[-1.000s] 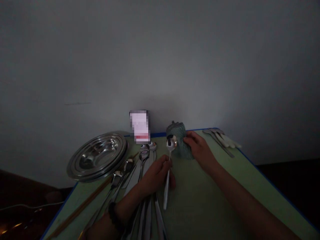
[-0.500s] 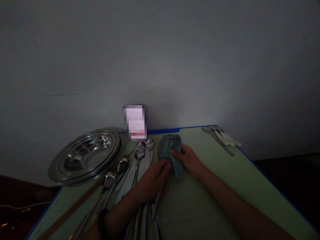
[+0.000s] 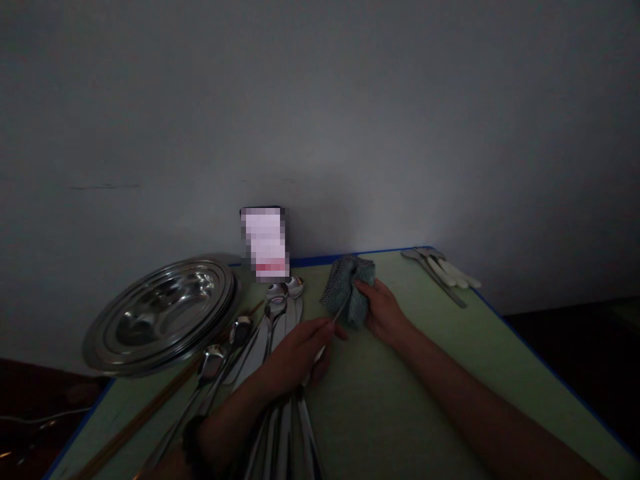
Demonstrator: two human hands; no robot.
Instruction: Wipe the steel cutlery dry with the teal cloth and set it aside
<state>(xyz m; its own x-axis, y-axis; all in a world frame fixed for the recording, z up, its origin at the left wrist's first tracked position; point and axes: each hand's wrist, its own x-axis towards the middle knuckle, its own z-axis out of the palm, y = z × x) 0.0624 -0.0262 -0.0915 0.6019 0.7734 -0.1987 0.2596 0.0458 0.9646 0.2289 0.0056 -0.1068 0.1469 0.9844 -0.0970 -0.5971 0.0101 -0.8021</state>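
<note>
My left hand (image 3: 311,345) is closed around the pale handle of a thin-necked piece of cutlery (image 3: 342,309). Its far end is hidden in a grey-green cloth (image 3: 345,287), so I cannot tell its exact kind. My right hand (image 3: 383,308) grips the cloth from the right side, thumb on top, folding it around that end. Below and left of my left hand lie several long metal spoons (image 3: 277,300) and table knives (image 3: 255,357), partly covered by my forearm.
Stacked metal divided plates (image 3: 165,320) stand at the left. Wooden chopsticks (image 3: 137,423) and square-headed spoons (image 3: 213,360) lie before them. A phone (image 3: 265,243) leans on the wall. At the far right are white-handled utensils (image 3: 445,270) on the green table (image 3: 425,420).
Both hands have drawn slightly apart. The cloth and right hand have moved up and right, exposing more of the cutlery's thin neck. The view has shifted a little.
</note>
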